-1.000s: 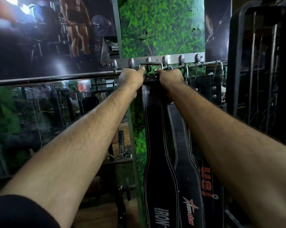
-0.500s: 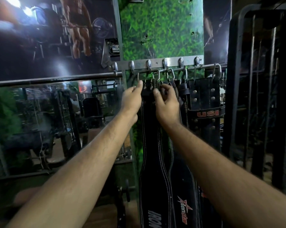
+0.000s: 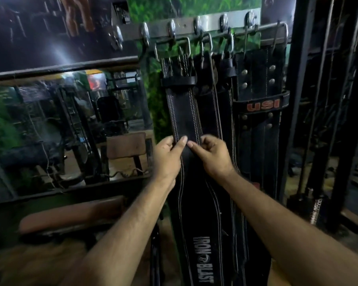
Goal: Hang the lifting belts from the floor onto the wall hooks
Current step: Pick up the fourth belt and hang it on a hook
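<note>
Centre frame, the long black leather lifting belt with white stitching [image 3: 183,114] hangs by its buckle from the steel wall hook rail [image 3: 194,23] up top. Left hand [image 3: 167,155] and right hand [image 3: 212,156], fingers curled, pinch its edges mid-strap.

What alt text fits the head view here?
Two bare hands, left hand and right hand, pinch a black lifting belt hanging by its buckle from a wall hook rail. More belts hang to its right.
</note>
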